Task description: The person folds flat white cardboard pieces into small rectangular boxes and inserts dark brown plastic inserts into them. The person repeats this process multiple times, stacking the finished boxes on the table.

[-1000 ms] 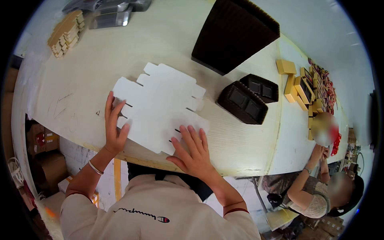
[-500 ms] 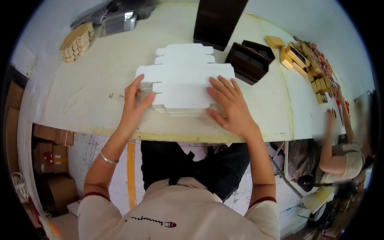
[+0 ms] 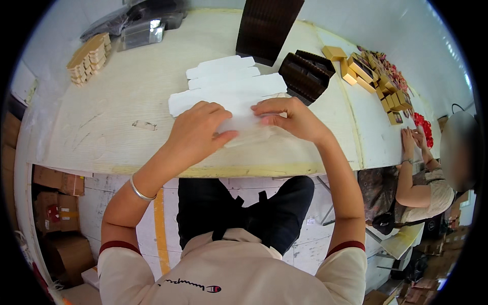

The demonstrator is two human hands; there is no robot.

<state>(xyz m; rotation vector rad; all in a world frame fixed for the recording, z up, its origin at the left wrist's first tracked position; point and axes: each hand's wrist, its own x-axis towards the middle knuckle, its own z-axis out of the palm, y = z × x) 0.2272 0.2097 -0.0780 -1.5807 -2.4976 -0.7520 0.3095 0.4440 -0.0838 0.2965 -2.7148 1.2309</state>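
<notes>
A flat white cardboard box blank [image 3: 223, 83] with cut tabs lies on the table in front of me, turned slightly. My left hand [image 3: 199, 129] bends its fingers over the blank's near left part, thumb stretched toward the middle. On the near right side, my right hand [image 3: 288, 118] pinches at the blank with fingers and thumb. Between the hands the near edge is smeared by motion, so I cannot tell how far it is folded. The far tabs lie flat, apart from both hands.
Dark brown ridged trays [image 3: 307, 73] and a tall dark stack [image 3: 267, 30] stand beyond the blank. Gold boxes [image 3: 356, 68] lie at right, near a co-worker's hands [image 3: 413, 140]. Stacked wooden-coloured pieces [image 3: 89, 58] and clear plastic packs [image 3: 142, 35] sit far left.
Both hands have moved inward, from the sides of a thick white stack to the blank's near part. The white outline has turned slightly and its near end is hidden. The view has shifted.
</notes>
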